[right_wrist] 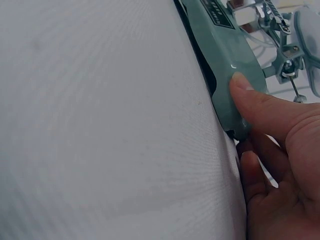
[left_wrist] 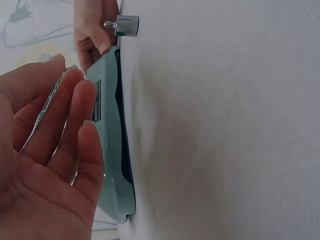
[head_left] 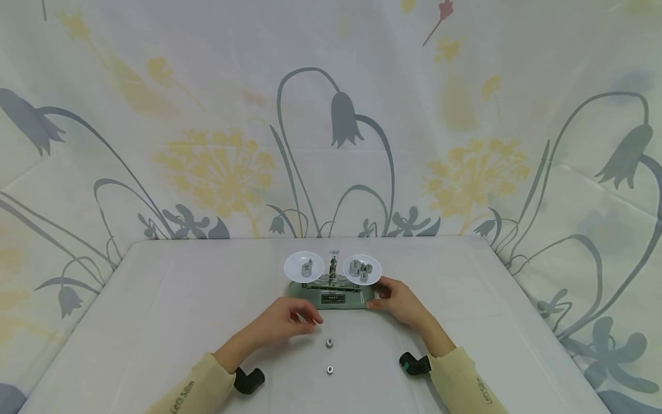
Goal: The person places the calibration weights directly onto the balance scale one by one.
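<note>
A green balance scale (head_left: 331,298) stands at the back of the table, a white pan on each side. Its left pan (head_left: 292,267) carries a few metal weights (head_left: 307,268); several more weights (head_left: 354,267) sit in the right pan (head_left: 376,265). My right hand (head_left: 400,300) grips the right end of the base, thumb on the front face in the right wrist view. My left hand (head_left: 283,322) hovers before the base's left half, fingers loosely bent, nothing visible in its grasp. Two small metal weights (head_left: 329,343) stand on the table in front of the scale.
Black wrist-worn devices (head_left: 249,380) show at both sleeves. A white cloth (head_left: 155,322) covers the table, and a flower-patterned curtain (head_left: 331,172) hangs behind and at both sides. One metal weight (left_wrist: 128,26) appears close up in the left wrist view.
</note>
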A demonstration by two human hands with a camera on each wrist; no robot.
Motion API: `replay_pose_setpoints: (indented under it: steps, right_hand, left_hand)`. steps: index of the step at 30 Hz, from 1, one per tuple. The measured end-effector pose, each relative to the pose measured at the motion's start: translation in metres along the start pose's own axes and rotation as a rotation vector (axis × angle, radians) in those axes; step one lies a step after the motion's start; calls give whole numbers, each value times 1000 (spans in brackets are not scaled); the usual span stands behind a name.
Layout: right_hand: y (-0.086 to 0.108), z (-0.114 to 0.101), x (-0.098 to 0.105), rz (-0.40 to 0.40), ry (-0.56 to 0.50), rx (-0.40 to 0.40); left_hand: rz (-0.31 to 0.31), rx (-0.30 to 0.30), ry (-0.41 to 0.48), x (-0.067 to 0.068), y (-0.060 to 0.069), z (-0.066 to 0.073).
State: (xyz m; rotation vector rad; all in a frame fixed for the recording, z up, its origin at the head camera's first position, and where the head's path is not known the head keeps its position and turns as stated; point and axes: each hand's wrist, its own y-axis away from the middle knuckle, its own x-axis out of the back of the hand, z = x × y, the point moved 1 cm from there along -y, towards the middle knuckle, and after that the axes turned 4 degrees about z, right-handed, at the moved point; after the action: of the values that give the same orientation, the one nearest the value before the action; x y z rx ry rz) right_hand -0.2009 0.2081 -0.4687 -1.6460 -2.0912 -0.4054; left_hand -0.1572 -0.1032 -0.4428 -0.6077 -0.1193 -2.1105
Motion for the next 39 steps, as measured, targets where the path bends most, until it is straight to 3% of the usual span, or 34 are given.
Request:
replay_pose_setpoints:
  steps: [13,25,39]
  right_hand:
    - [1,2,-1,3,17,-3]
    - [0,1,0,-6,-30,40]
    - [-1,1,0,-6,-4,28]
  left_hand:
    - [-52,3,35,-14,-6,-2]
    - [-119,67,12,-24,-8,-1]
    - [-155,30,34,-31,-9,-1]
